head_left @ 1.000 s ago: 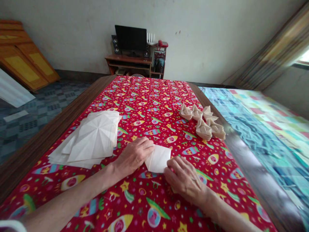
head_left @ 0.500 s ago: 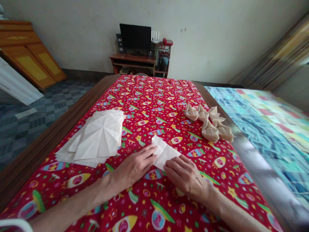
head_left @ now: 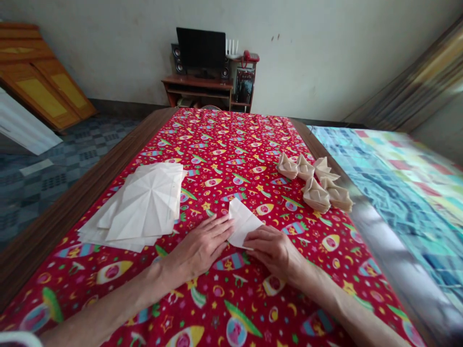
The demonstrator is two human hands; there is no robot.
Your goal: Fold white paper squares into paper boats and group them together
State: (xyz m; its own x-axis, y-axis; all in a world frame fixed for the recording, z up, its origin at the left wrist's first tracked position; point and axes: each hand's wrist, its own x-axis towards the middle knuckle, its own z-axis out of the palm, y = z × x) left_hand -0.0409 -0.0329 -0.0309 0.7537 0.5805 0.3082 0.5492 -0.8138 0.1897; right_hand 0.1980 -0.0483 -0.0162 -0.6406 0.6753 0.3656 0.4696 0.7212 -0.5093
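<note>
1. Drawn up since the earlier frame, the right grip point(head_left: 274, 246) is now closed on the near-right edge of the folded paper point(head_left: 241, 226); that edge is apparently pinched rather than pressed.
2. Between both grips, the paper is rested on the bench point(head_left: 231, 140), its left side covered by the left grip point(head_left: 204, 243), opened nearly flat.
3. Paper beneath the fingers is hidden; fold layers cannot be made out.

Black monitor point(head_left: 201, 49) — red telephone point(head_left: 251, 57) nearby

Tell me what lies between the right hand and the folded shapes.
In the head view, only the red cloth shows between the right hand and the folded shapes; nothing lies on that stretch.
</note>
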